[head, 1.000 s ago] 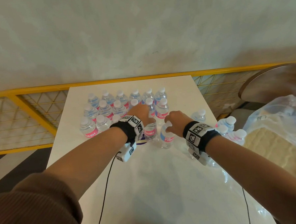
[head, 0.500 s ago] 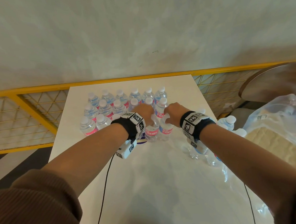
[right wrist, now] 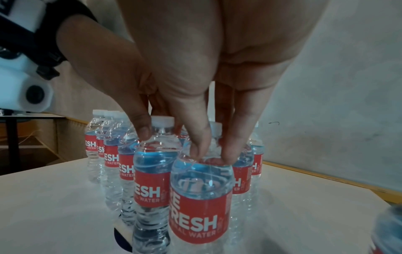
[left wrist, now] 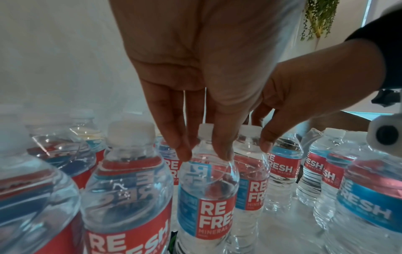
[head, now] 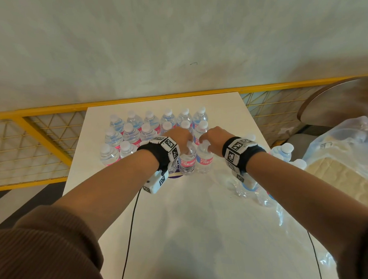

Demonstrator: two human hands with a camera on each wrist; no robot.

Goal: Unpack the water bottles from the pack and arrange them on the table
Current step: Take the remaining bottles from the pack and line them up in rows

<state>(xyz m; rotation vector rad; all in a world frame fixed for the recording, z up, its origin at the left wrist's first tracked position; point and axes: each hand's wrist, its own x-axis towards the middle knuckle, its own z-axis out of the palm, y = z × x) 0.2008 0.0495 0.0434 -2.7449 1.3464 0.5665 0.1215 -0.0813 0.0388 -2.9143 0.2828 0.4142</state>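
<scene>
Two clear water bottles with red and blue labels stand side by side on the white table (head: 184, 235). My left hand (head: 179, 137) (left wrist: 204, 151) pinches the neck of the left bottle (head: 187, 161) (left wrist: 206, 197) from above. My right hand (head: 211, 141) (right wrist: 212, 152) pinches the neck of the right bottle (head: 204, 159) (right wrist: 200, 197) the same way. Both bottles are upright, just in front of the rows of arranged bottles (head: 148, 128). To the right, the torn clear pack wrap (head: 265, 199) still has bottles (head: 285, 152) standing in it.
A yellow mesh railing (head: 39, 112) runs behind and beside the table. A clear plastic bag (head: 349, 143) and a round wooden tabletop (head: 336, 103) lie to the right. A black cable (head: 130, 227) trails over the near tabletop.
Both hands carried their bottles away from me toward the arranged rows and drew closer together, so the two bottles now stand side by side.
</scene>
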